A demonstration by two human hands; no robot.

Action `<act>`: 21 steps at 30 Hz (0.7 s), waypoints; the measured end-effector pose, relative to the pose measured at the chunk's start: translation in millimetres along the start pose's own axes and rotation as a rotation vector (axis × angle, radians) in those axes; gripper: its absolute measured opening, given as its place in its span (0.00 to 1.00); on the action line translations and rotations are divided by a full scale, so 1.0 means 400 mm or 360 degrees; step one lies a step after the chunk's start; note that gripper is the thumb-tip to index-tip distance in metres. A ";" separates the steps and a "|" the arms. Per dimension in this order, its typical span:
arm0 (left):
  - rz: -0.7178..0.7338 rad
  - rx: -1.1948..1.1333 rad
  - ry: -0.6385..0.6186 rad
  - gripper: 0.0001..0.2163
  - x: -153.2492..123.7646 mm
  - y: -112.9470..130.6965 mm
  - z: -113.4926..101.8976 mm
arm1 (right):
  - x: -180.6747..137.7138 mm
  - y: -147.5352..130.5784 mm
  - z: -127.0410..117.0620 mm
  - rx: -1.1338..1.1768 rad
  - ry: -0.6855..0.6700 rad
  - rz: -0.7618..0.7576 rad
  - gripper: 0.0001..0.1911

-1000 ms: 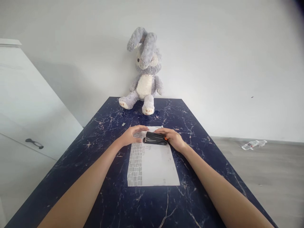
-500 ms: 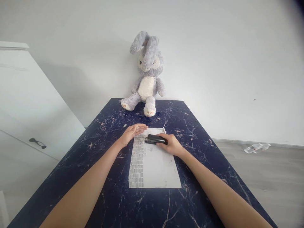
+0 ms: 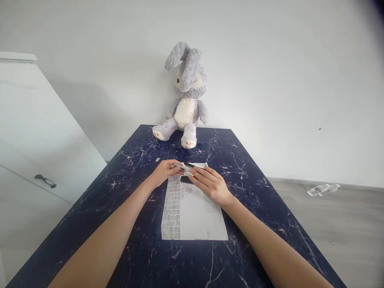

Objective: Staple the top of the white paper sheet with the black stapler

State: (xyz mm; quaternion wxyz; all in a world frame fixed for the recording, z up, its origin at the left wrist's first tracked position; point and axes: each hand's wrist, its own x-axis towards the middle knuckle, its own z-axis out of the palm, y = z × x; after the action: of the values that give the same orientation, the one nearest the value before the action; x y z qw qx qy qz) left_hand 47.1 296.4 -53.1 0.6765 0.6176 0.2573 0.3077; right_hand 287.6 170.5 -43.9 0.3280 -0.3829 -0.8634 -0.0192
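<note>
A black stapler [image 3: 186, 180] lies over the upper part of a printed sheet of paper [image 3: 201, 216], spread open so that its metal inner rail shows. My left hand [image 3: 163, 173] is closed at the left end, thumb and fingers pinching the silvery metal part. From the right, my right hand [image 3: 212, 186] covers most of the stapler, its fingers laid over and round it. The palm side and the stapler's right end are hidden beneath that hand.
A small pale grey piece [image 3: 157, 159] lies on the dark blue marbled table [image 3: 138, 248]. A plush rabbit [image 3: 186, 112] sits at the far edge against the wall. To the left stands a white cabinet [image 3: 45, 120]; clear plastic packaging [image 3: 323, 189] lies on the floor at right.
The stapler has gone from closed to spread open, its metal rail exposed. My left hand has moved from flat on the paper to pinching the metal; my right hand has shifted over the stapler.
</note>
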 end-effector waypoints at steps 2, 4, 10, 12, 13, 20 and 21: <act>0.0007 -0.0019 0.0012 0.21 0.002 -0.002 -0.001 | 0.001 0.002 0.006 -0.0036 0.0057 0.0017 0.24; 0.0016 -0.0011 0.0038 0.22 0.004 -0.002 -0.004 | 0.002 0.007 0.015 -0.0089 0.0247 0.0158 0.25; 0.0321 -0.0210 0.0539 0.19 0.009 0.007 -0.037 | 0.003 0.018 0.031 0.0298 0.0618 0.1054 0.16; 0.0435 -0.0248 0.0585 0.19 0.006 0.010 -0.042 | 0.004 0.016 0.039 0.0491 0.0454 0.1100 0.15; 0.0462 -0.0227 0.0565 0.20 0.004 0.010 -0.041 | 0.005 0.015 0.043 0.0553 0.0369 0.1078 0.14; 0.0341 0.0075 0.0243 0.16 -0.016 0.017 -0.007 | 0.019 -0.001 0.047 0.0453 0.0133 0.0796 0.16; 0.0321 0.0130 0.0217 0.16 -0.019 0.020 -0.001 | 0.022 -0.009 0.040 0.0342 0.0177 0.0707 0.19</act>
State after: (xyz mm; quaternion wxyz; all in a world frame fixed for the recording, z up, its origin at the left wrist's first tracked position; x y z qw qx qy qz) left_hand 41.2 291.5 -45.2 0.5973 0.6450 0.2516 0.4048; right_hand 271.9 178.2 -50.6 0.4101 -0.5246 -0.7357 0.1244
